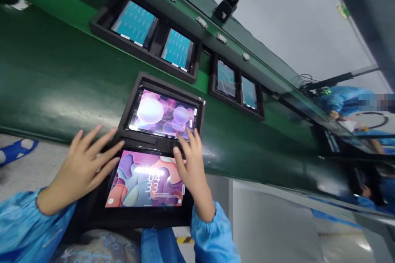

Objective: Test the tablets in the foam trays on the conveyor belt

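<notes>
In front of me lies a black tray [166,83] with two lit tablets set one behind the other. The far tablet [163,111] shows pink and purple bubbles. Colourful shapes and a clock reading 04 33 fill the screen of the near tablet [145,185]. My left hand [84,164] has its fingers spread against the tray's left side, holding nothing. Over the tray's right part, my right hand [193,164] is open with fingers apart; its fingertips reach the lower right edge of the far tablet. Whether they touch the glass I cannot tell.
Behind stand another black tray [129,47] with two teal-screened tablets and a further tray [237,100] with two more. All rest on the green bench [61,86]. A black device [226,8] stands on the ledge. Co-workers in blue sleeves [348,98] are at the right.
</notes>
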Available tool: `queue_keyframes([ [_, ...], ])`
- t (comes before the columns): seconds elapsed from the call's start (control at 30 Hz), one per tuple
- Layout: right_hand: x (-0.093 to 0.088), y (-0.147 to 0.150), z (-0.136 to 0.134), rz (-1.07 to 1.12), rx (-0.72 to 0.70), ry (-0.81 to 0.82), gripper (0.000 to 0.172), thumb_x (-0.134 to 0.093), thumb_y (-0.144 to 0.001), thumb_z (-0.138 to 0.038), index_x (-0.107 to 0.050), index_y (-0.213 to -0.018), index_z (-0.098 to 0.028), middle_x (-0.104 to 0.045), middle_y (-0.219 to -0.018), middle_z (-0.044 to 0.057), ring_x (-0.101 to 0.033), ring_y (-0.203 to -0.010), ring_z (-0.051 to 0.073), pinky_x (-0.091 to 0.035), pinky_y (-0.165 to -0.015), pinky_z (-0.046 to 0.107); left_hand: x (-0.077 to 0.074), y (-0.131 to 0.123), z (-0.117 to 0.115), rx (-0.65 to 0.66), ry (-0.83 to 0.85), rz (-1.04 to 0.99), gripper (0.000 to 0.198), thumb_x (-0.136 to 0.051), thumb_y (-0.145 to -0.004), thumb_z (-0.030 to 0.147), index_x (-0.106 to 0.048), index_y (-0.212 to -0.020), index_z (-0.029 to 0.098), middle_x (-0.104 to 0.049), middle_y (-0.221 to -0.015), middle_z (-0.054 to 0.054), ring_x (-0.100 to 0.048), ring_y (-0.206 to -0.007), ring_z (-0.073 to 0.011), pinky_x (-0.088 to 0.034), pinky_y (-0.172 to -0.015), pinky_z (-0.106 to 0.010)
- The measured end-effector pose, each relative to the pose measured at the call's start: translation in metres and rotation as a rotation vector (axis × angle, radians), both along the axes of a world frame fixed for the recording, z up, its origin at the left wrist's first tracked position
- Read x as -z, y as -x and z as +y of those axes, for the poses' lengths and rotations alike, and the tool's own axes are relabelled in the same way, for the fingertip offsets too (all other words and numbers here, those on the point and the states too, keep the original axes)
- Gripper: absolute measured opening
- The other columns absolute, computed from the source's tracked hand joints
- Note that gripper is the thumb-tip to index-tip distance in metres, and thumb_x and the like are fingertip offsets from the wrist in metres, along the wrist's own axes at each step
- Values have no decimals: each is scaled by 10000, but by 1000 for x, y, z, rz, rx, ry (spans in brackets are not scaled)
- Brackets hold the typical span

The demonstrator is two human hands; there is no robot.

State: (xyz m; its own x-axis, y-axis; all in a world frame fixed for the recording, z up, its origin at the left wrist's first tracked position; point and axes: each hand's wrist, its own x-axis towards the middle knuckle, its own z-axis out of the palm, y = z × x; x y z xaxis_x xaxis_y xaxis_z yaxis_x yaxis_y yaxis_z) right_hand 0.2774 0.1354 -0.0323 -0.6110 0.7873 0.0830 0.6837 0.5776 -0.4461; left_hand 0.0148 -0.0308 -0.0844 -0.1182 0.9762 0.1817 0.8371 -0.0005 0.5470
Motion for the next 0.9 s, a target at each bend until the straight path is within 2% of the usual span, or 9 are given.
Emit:
queue_keyframes([
  [0.03,2,1,-10,1,-30,34,397,-448,-1036,-369,-568,-1403,-275,-378,-1621,89,-196,-1555,345,-299,-1197,637,2,1,-8,-101,22,-70,660,-477,-938,418,-216,-1535,529,-166,-1670,101,-153,-1547,-346,-92,-1276,-661],
  [0.1,8,10,-20,5,-92,82,374,-457,-1033,-344,-593,-1376,-280,-394,-1613,87,-210,-1553,343,-320,-1188,636,8,-6,-29,-211,112,-275,708,-476,-926,491,-160,-1560,490,-196,-1669,67,-217,-1532,-340,-241,-1265,-613],
  [0.17,12,25,-19,14,-148,85,368,-445,-1034,-319,-610,-1359,-266,-398,-1611,91,-205,-1555,341,-309,-1194,636,18,-21,-51,-239,212,-456,750,-494,-921,521,-132,-1574,451,-260,-1653,26,-299,-1498,-335,-367,-1217,-566],
  [0.23,16,44,-12,4,-189,55,369,-429,-1036,-302,-624,-1344,-244,-389,-1618,94,-170,-1562,354,-268,-1201,662,29,-37,-68,-242,256,-536,770,-507,-930,504,-111,-1584,421,-260,-1653,4,-310,-1485,-330,-414,-1187,-532],
  [0.37,18,77,5,-66,-243,-7,358,-433,-1038,-318,-647,-1314,-240,-366,-1630,97,-123,-1563,398,-189,-1175,748,41,-53,-82,-251,238,-574,766,-502,-953,460,-77,-1589,412,-220,-1663,10,-267,-1495,-303,-408,-1190,-484],
  [0.5,19,94,13,-127,-273,-29,372,-441,-1038,-343,-627,-1343,-242,-328,-1649,105,-110,-1560,416,-210,-1155,762,40,-53,-81,-267,230,-631,762,-528,-954,458,-107,-1587,411,-224,-1667,-1,-247,-1507,-306,-354,-1210,-492],
  [0.7,18,96,16,-152,-268,-62,379,-405,-1048,-357,-639,-1324,-245,-321,-1655,94,-86,-1563,417,-199,-1148,774,31,-56,-77,-313,229,-692,762,-596,-940,432,-183,-1577,375,-278,-1653,-33,-273,-1512,-314,-288,-1235,-500],
  [0.8,17,93,14,-133,-258,-32,386,-399,-1050,-374,-633,-1335,-261,-324,-1654,85,-98,-1562,416,-176,-1155,772,29,-57,-74,-323,224,-658,792,-616,-921,457,-179,-1576,371,-299,-1642,-45,-300,-1504,-326,-309,-1228,-521],
  [0.9,14,80,14,-18,-164,-26,411,-380,-1055,-386,-565,-1409,-290,-322,-1656,68,-103,-1570,376,-149,-1187,733,33,-58,-72,-327,223,-586,857,-643,-895,478,-149,-1584,349,-306,-1633,-75,-309,-1500,-348,-332,-1217,-551],
])
